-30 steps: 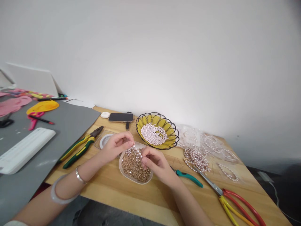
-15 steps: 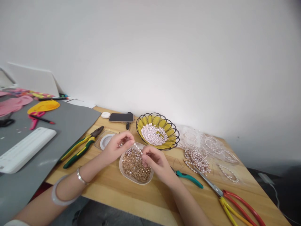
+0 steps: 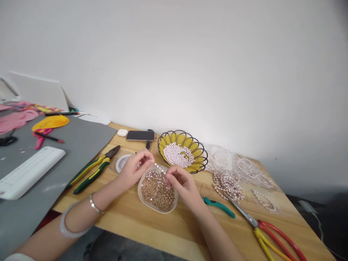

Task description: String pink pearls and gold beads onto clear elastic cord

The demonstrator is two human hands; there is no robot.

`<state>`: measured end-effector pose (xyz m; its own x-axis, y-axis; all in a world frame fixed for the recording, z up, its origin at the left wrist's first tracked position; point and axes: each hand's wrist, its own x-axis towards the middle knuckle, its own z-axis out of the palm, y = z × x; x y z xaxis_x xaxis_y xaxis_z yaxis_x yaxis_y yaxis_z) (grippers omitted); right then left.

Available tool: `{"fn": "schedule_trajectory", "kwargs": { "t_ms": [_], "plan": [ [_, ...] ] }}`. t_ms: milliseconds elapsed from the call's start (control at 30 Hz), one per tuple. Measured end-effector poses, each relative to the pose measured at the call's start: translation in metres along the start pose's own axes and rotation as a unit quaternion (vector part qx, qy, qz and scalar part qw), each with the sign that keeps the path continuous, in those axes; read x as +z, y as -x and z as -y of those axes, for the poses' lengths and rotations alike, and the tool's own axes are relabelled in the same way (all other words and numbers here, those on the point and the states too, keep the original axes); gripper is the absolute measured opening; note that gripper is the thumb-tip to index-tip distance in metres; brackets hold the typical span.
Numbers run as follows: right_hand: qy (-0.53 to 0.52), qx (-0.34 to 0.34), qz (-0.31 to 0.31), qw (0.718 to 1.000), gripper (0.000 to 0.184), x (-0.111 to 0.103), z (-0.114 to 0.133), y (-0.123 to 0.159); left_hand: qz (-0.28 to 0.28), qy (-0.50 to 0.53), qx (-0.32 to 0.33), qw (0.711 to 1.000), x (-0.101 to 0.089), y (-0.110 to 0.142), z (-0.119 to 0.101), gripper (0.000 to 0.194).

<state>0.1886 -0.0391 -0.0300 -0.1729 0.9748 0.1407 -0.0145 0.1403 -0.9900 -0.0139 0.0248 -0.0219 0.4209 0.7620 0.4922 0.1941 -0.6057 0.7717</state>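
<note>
My left hand (image 3: 136, 167) and my right hand (image 3: 181, 183) are both pinched on a short strand of pale pearl beads (image 3: 160, 168) stretched between them. They hover just over a clear plastic dish (image 3: 141, 197) filled with small gold beads (image 3: 159, 192) on the wooden table (image 3: 174, 232). More of the pearl strand droops onto the gold beads. Two bracelets circle my left wrist. Behind the hands stands a black wire basket (image 3: 182, 151) with a yellow lining and a heap of loose pearls.
Green-and-yellow pliers (image 3: 92, 170) and a round clear container (image 3: 121, 162) lie left of the dish. Teal-handled pliers (image 3: 219, 206) and red-and-yellow scissors (image 3: 268, 232) lie to the right, beside finished pearl strands (image 3: 228, 183). A phone (image 3: 140, 135), a grey mat (image 3: 54, 152) and a white keyboard-like bar (image 3: 27, 172) are at the left.
Both hands have risen slightly above the dish. The pearl strand is now pulled out straighter between the fingertips.
</note>
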Motion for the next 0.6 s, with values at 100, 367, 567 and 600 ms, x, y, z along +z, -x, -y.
{"fn": "schedule_trajectory", "kwargs": {
  "t_ms": [100,367,567,600],
  "plan": [
    [-0.007,-0.006,-0.005,1.0,0.033,-0.0003,-0.0004,-0.0002,0.0,-0.007,0.006,1.0,-0.0001,0.0005,-0.0001,0.013],
    [0.009,-0.013,-0.013,1.0,0.032,-0.0003,-0.0025,-0.0005,-0.013,-0.028,0.031,0.999,-0.0007,0.0004,0.0003,0.015],
    [0.016,-0.037,-0.022,0.999,0.029,0.0002,-0.0015,-0.001,0.004,-0.026,0.035,0.999,-0.0018,-0.0001,0.0,0.014],
    [0.02,-0.04,-0.022,0.999,0.029,0.0001,-0.0013,-0.001,0.009,-0.026,0.033,0.999,-0.0018,-0.0003,-0.0007,0.014]
  ]
}}
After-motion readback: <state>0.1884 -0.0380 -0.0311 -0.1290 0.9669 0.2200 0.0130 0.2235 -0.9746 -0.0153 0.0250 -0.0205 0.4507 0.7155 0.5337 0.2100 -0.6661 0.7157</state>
